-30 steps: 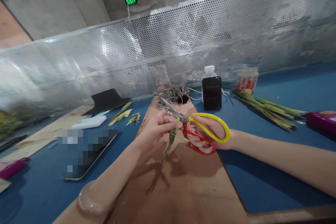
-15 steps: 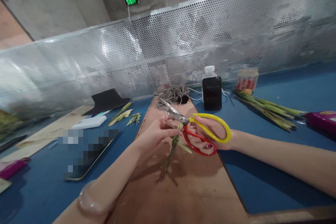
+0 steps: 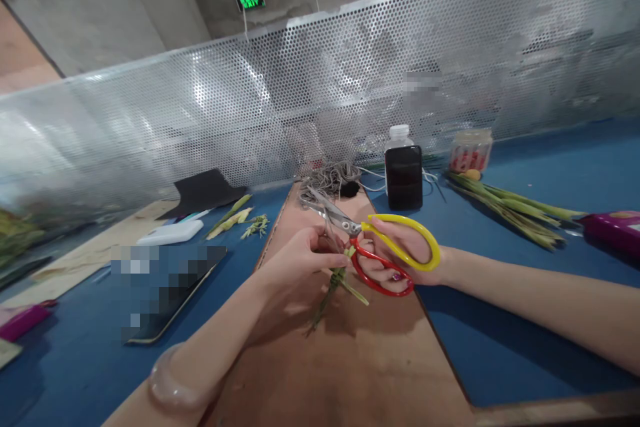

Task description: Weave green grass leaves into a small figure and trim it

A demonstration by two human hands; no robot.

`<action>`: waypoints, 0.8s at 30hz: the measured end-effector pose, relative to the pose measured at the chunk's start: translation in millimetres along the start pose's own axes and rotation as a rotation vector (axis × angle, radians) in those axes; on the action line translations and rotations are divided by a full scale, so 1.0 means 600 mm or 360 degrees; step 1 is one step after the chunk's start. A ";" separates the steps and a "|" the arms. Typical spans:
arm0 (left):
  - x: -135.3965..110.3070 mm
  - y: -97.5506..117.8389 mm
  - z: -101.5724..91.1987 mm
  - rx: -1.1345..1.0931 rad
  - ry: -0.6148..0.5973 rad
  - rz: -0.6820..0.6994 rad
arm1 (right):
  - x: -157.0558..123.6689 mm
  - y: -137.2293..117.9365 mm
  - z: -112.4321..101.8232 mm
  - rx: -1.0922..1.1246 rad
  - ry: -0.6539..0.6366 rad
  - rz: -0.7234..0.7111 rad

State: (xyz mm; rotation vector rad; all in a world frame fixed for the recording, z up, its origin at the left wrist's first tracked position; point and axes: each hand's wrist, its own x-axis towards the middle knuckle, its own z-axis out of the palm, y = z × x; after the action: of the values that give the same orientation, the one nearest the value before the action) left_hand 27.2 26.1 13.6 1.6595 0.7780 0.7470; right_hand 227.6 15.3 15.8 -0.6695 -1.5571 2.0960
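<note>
The left hand [image 3: 305,255] pinches a braided leaf piece [image 3: 337,278] between thumb and fingers, above the wooden board [image 3: 320,373] — the right hand [image 3: 403,243] curls through the handles of the scissors [image 3: 350,227], blades slightly parted. Such close work wants fingertips clear of the blades.

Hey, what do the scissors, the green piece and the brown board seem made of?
Scissors: blades probably steel, silvery and shiny; yellow and red handles seemingly plastic or coated metal, evenly glossy. Green piece: likely plant leaves, matte, with stringy ends. Brown board: perhaps wood, smooth, with faint marks.
</note>
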 end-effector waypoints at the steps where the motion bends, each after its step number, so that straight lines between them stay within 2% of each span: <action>1: 0.000 0.001 0.000 0.0027 -0.0002 -0.0011 | 0.001 0.001 0.000 0.0070 -0.0047 0.0005; 4: -0.002 0.003 0.002 0.0104 -0.0010 -0.0060 | 0.004 0.005 -0.003 0.0306 -0.0167 0.0026; 7: -0.002 0.005 0.005 0.0142 -0.0022 -0.0092 | 0.006 0.008 -0.006 0.0408 -0.0204 0.0042; 15: -0.003 0.009 0.006 0.0119 -0.0019 -0.0058 | 0.006 0.013 -0.010 0.0431 -0.0227 0.0014; 18: -0.003 0.007 0.006 0.0164 0.0033 -0.0048 | 0.007 0.014 -0.011 0.0416 -0.0233 0.0010; 24: -0.003 0.001 0.006 0.0332 0.0020 -0.0085 | 0.008 0.013 -0.010 0.0404 -0.0222 0.0031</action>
State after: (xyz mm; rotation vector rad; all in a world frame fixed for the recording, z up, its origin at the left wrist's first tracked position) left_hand 29.1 22.2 13.4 1.8140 0.9314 0.6571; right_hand 227.2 20.4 6.2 -0.4587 -1.3242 2.3460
